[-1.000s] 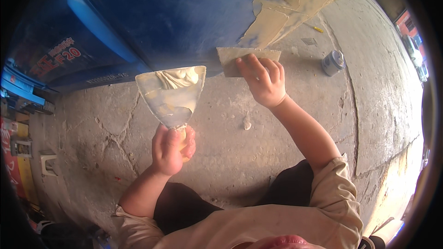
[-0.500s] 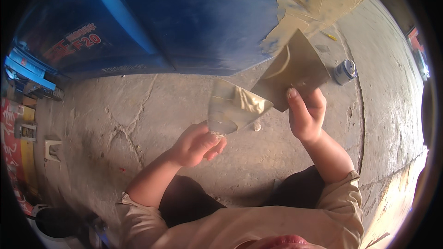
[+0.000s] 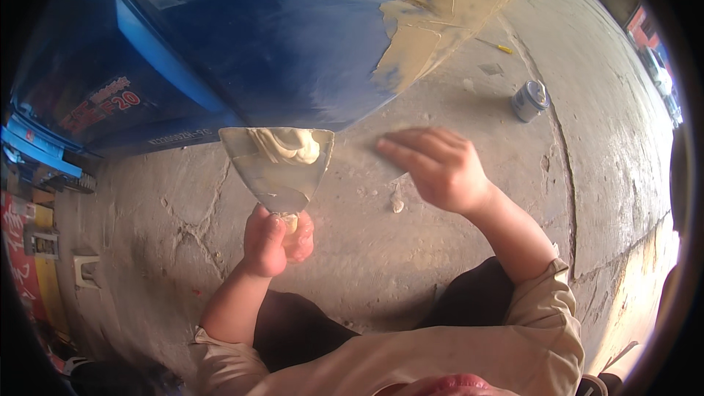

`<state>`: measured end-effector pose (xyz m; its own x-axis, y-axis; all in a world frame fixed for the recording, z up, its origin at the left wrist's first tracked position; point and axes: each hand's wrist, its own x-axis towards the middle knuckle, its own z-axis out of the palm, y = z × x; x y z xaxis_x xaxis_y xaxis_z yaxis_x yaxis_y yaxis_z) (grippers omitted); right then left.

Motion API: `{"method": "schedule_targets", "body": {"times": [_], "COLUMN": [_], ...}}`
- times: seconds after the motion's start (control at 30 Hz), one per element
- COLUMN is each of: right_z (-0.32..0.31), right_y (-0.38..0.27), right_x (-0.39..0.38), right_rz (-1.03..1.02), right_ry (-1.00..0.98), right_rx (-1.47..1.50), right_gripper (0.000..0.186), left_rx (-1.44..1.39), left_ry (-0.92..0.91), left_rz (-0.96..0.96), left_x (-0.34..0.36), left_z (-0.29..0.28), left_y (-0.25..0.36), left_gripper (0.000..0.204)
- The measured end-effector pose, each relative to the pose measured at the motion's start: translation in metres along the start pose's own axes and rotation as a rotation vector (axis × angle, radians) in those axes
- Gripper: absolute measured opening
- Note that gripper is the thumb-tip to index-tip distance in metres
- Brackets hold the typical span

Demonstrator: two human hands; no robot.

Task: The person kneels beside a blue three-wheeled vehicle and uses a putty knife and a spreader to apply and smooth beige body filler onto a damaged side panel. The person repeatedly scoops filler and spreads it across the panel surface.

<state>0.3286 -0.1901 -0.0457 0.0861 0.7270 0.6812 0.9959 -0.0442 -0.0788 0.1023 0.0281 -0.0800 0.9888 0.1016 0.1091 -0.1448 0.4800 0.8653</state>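
My left hand (image 3: pixel 273 243) is closed round the handle of a putty knife (image 3: pixel 282 189), its wide blade turned up. A thick cream lump of putty (image 3: pixel 297 148) lies along the blade's far edge. To the right, my right hand (image 3: pixel 449 174) has its back up, fingers together over a thin grey metal spreader (image 3: pixel 389 164); most of the spreader is hidden and blurred. Beyond both hands is a blue vehicle panel (image 3: pixel 271 66), whose right end carries a rough beige coat of filler (image 3: pixel 440 18). Neither tool's contact with the panel can be made out.
On the cracked concrete floor (image 3: pixel 367 249) stand a grey-blue can (image 3: pixel 529 101) and, farther off, a yellow-handled tool (image 3: pixel 504 49). A small pale blob (image 3: pixel 397 204) lies below my right hand. A pale stool (image 3: pixel 86 271) is at the far left.
My left hand has moved left, turning the putty knife so its blade faces up. My right hand has rolled over, back up, and shifted left with the spreader. The view has shifted slightly.
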Motion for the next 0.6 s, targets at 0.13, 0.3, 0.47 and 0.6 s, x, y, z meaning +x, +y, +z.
{"method": "schedule_targets", "body": {"times": [0.13,0.3,0.47,0.6], "right_z": [-0.012,-0.005,0.019,0.041], "right_y": [0.021,0.044,0.053,0.057], "right_x": [0.009,0.022,0.028,0.015], "right_rz": [-0.042,0.029,0.068,0.05], "right_ry": [0.467,0.555,0.557,0.506], "right_rx": [-0.413,-0.663,-0.714,-0.714], "right_gripper": [0.049,0.051,0.054,0.054], "left_rx": [0.171,0.185,0.203,0.177], "left_ry": [0.11,0.112,0.105,0.119], "left_rz": [-0.03,-0.125,-0.15,-0.129], "left_x": [0.001,0.002,-0.001,-0.001], "left_z": [0.009,0.012,0.012,0.011], "left_y": [-0.002,-0.008,-0.003,-0.005], "left_gripper": [0.029,0.026,0.026,0.027]}}
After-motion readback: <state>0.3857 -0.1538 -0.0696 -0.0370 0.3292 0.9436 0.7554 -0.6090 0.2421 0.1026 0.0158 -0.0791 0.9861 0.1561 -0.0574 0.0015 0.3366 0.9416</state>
